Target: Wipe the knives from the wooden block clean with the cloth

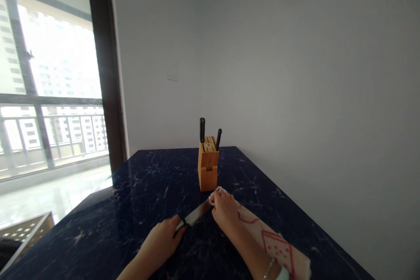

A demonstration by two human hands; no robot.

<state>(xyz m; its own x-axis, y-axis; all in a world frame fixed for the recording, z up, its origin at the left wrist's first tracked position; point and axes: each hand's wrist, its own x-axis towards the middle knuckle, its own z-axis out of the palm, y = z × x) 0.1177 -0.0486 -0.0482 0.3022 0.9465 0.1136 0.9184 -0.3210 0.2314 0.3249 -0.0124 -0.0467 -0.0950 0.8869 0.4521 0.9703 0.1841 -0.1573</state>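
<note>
Fingers of the left hand [163,241] curl around the dark handle of a kitchen knife [194,216], gripping it low over the counter [131,192], while the fingers of the right hand [224,208] press together on a white cloth [275,245] bunched against the far part of the blade. The knife lies nearly flat, its handle toward the person and its steel slanting up and to the right between the two hands. The cloth is pale with a red printed pattern of lines and dots; it trails from the right hand back under the right forearm along the counter's right side. No brand, label or readable writing shows on the knife, the cloth or anything else in view.

Just beyond the right hand stands a wooden knife block [208,164], upright on the dark blue marbled counter, with two black handles [202,129] rising from its slots; several slots stand bare. It is near the blade's tip but apart from it. A plain grey wall [295,74] runs along the counter's right and far sides. At left, a tall window [49,87] with a dark frame looks onto a balcony railing and pale apartment towers. Nothing stands between the hands and the block.
</note>
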